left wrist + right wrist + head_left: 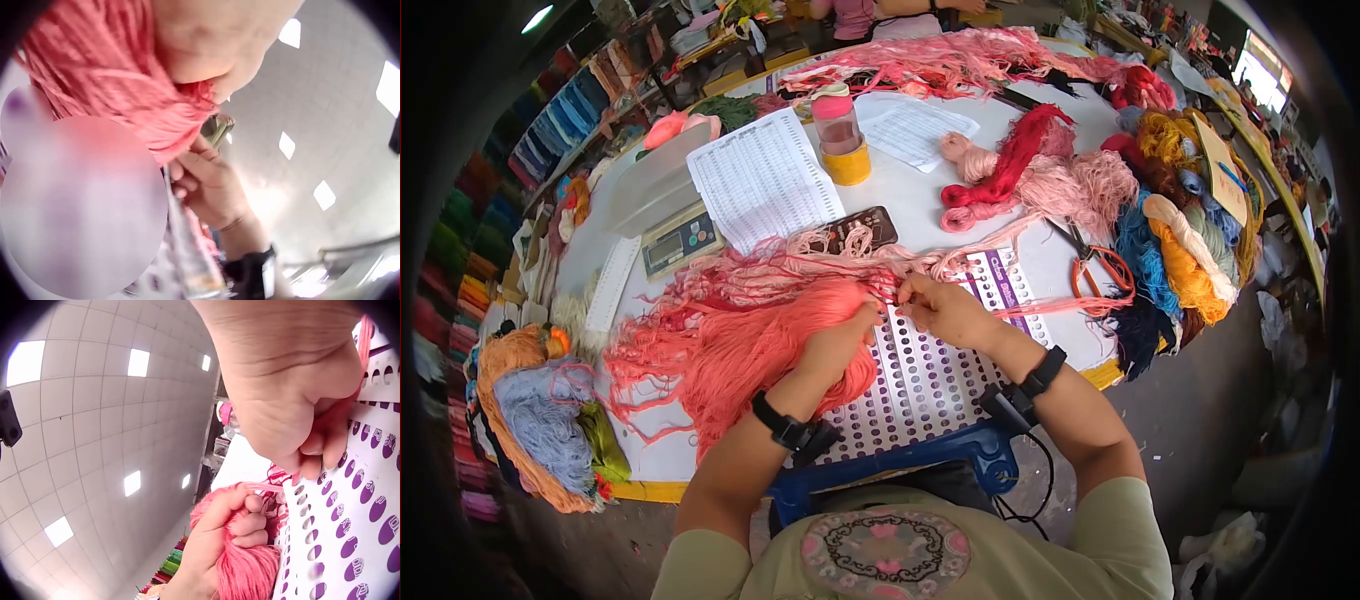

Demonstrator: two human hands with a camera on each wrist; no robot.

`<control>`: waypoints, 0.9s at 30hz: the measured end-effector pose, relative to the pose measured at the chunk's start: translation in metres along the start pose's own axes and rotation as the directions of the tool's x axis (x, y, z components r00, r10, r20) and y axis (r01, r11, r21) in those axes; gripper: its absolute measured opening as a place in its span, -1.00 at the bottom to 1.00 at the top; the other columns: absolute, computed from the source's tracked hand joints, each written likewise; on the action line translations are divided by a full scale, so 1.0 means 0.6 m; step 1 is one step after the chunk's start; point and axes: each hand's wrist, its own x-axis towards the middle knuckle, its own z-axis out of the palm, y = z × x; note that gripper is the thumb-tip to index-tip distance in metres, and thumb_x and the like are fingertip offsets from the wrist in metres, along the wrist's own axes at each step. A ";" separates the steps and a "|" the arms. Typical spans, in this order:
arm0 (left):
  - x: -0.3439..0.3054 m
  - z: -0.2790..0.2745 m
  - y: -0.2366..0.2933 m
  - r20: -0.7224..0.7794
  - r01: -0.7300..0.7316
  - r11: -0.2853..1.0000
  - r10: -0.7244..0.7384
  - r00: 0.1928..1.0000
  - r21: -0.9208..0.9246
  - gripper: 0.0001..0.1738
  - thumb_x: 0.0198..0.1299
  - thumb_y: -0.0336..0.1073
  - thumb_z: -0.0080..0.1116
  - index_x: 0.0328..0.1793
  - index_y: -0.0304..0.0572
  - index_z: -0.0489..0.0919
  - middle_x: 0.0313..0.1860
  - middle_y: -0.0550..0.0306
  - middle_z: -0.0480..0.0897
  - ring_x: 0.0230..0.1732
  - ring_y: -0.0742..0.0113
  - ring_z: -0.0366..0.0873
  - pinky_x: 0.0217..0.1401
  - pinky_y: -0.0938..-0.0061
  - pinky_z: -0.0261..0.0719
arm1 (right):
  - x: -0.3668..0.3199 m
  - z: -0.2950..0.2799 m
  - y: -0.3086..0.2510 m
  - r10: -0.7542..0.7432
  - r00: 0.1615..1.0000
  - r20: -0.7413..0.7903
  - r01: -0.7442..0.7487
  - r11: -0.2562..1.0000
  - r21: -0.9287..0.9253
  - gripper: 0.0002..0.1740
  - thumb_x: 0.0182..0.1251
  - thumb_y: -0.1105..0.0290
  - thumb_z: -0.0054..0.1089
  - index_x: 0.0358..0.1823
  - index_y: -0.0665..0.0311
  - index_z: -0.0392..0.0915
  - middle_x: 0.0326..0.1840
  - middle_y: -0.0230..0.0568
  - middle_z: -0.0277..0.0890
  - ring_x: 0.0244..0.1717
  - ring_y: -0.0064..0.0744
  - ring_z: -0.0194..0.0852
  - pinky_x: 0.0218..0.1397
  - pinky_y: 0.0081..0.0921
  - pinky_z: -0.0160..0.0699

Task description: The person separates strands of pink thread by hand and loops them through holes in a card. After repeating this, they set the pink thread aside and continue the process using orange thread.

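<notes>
Table's front edge [645, 491]: left hand [845, 343] grips coral yarn [735, 350], right hand [948, 312] holds strand [364, 350] over punched card [920, 378]. Likely threading; next needs steady pull.

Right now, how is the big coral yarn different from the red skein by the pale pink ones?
The coral yarn is orangey pink; the red skein is deep red. The coral yarn is bigger and fans out loosely; the red skein is smaller and bundled tighter. The left hand grips the coral yarn; no hand touches the red skein. Both have many strands.
</notes>
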 end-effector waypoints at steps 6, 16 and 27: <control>-0.032 -0.017 0.032 0.371 0.190 0.823 0.027 0.928 -0.535 -0.75 0.29 -0.30 -0.01 -0.02 -0.28 0.55 -0.30 0.15 0.61 -0.53 0.52 0.39 -0.44 0.64 0.38 | 0.003 -0.001 0.004 0.009 0.999 0.047 -0.009 1.000 0.001 -0.85 0.35 0.40 0.14 -0.10 0.24 0.48 -0.52 -0.40 0.44 -0.46 -0.63 0.38 -0.35 -0.60 0.37; 0.000 0.015 0.016 0.231 0.034 0.955 -0.106 0.967 0.295 -0.67 0.33 -0.14 0.00 -0.13 -0.29 0.60 -0.45 0.21 0.56 -0.51 0.50 0.40 -0.40 0.57 0.43 | 0.011 -0.016 -0.001 -0.050 0.976 0.210 0.043 0.998 0.038 -0.62 0.27 0.07 0.22 -0.18 0.27 0.59 -0.36 -0.10 0.62 -0.27 -0.28 0.62 -0.15 -0.32 0.52; -0.102 -0.342 0.110 0.079 -0.014 0.587 0.132 0.988 -0.809 -0.84 0.29 -0.32 0.01 -0.34 -0.17 0.52 -0.59 0.34 0.41 -0.62 0.61 0.25 -0.58 0.71 0.22 | 0.001 -0.007 -0.034 0.043 0.997 0.063 -0.013 0.906 -0.424 -0.57 0.17 0.03 0.27 -0.05 0.10 0.45 -0.28 -0.06 0.62 -0.18 -0.01 0.60 -0.12 -0.16 0.50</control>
